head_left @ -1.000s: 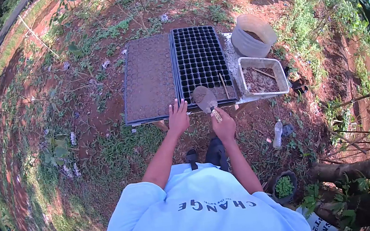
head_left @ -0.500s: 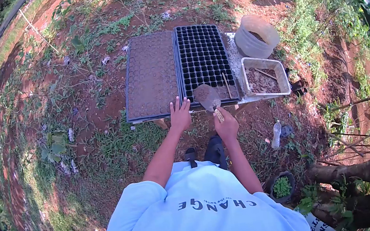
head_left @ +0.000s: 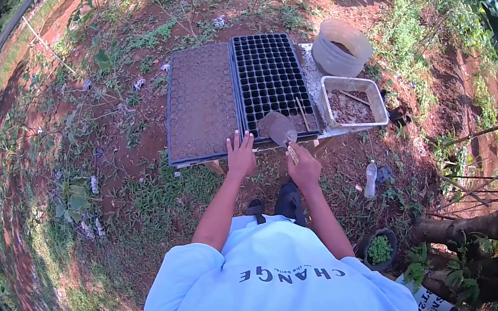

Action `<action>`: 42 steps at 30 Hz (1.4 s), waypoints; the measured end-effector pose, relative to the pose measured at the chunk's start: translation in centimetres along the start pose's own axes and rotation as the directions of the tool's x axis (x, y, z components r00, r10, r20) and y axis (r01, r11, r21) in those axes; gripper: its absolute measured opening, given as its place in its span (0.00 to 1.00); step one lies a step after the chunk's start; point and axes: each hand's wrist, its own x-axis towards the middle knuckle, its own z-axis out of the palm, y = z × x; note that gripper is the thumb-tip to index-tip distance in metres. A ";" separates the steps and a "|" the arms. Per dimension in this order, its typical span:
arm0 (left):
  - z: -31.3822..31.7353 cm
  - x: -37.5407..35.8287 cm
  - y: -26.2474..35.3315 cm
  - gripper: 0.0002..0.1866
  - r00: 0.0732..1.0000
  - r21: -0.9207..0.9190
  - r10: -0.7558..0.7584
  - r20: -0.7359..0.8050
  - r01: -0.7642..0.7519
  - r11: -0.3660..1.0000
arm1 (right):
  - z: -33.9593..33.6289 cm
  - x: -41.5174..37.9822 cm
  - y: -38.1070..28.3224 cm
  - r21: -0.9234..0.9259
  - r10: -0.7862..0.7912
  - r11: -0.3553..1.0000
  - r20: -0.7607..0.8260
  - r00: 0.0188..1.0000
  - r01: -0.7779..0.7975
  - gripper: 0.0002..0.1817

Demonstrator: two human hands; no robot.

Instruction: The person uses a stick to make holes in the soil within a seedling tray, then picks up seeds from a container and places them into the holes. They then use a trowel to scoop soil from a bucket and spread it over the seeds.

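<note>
- With the right hand [head_left: 305, 172], at five o'clock from the blade, grasping the trowel [head_left: 281, 128] by its handle, fingers closed.
- With the left hand [head_left: 241, 155], at eight o'clock from the blade, gripping nothing; fingers spread, pointing to twelve, at the near edges of both trays.
- Has the trowel blade over the near, six o'clock end of the black tray [head_left: 268, 67], beside soil in the near cells; cannot tell blade contact.
- From the blade, toward twelve, has rows of empty cells in the black tray.
- At two o'clock, just beside the blade, has a thin stick [head_left: 302, 114] lying on the black tray.
- At ten o'clock, has the soil-filled tray [head_left: 199, 160], right beside the black one.
- Near three o'clock, has a white tub [head_left: 353, 125] holding soil and another stick [head_left: 353, 97].
- Between one and two, has a translucent bucket [head_left: 334, 59].
- On the ground at four, has a clear bottle [head_left: 370, 181].
</note>
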 end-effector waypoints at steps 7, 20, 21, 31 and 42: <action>-0.8 0.1 0.3 0.33 0.998 0.014 -0.020 0.066 0.019 1.000 | 0.0 0.3 0.3 0.025 -0.012 1.000 -0.038 0.999 0.013 0.15; -0.5 0.1 0.2 0.31 0.999 0.011 -0.018 0.038 0.017 1.000 | 1.5 -1.1 0.2 0.264 0.314 0.920 -0.056 0.948 -0.289 0.16; -0.6 0.1 0.2 0.33 0.997 0.018 -0.021 0.074 0.020 1.000 | 1.5 -1.2 0.0 0.215 0.288 0.939 -0.066 0.955 -0.268 0.16; -0.3 -0.2 0.1 0.30 1.000 -0.006 -0.005 -0.011 0.005 1.000 | 2.3 1.3 0.0 0.107 0.076 0.992 -0.116 0.990 -0.063 0.16; -0.3 -0.2 0.0 0.30 1.000 -0.008 0.001 -0.031 -0.001 1.000 | 2.6 1.2 0.2 0.164 0.076 0.985 -0.115 0.990 -0.057 0.17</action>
